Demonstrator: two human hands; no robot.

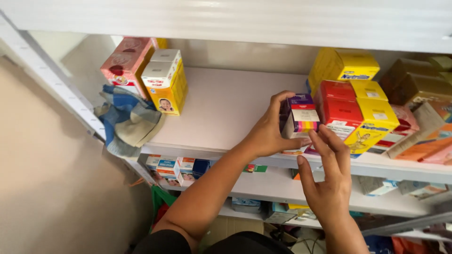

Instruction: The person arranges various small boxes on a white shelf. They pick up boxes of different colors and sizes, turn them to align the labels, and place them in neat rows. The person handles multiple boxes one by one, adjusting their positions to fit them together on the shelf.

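My left hand (270, 129) wraps around a small purple box with rainbow stripes (301, 115), which stands on the white shelf (221, 108) beside a stack of red boxes (340, 106). My right hand (327, 181) reaches up from below, its fingertips touching the front lower edge of that purple box and the red box next to it. Yellow boxes (374, 117) stand to the right of the red ones.
At the shelf's back left stand a pink box (126, 63) and a yellow-and-white box (165, 82), with a blue checked cloth (127, 120) hanging off the left edge. Brown and orange boxes (419, 89) crowd the far right. Lower shelves (263, 186) hold more small boxes.
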